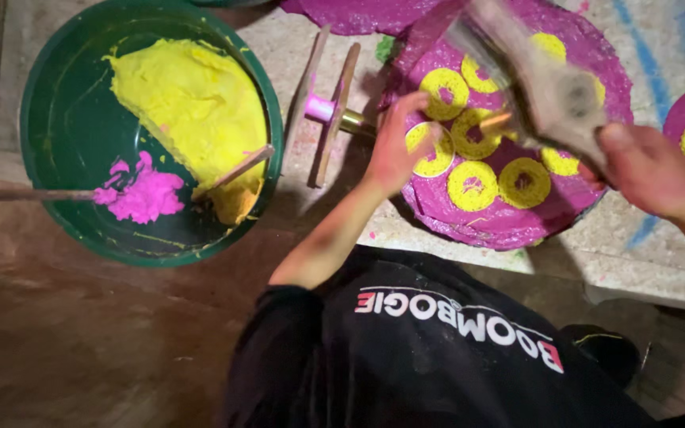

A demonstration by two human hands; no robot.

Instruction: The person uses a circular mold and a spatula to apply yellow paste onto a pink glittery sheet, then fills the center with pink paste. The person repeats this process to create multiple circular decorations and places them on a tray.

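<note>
Magenta disc on speckled floor, dim room.

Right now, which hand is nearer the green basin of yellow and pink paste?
Left. The left hand rests on the magenta disc, just right of the green basin; the right hand holds a blurred tool farther right.

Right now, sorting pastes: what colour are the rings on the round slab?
Yellow rings on magenta slab; head view.
</note>
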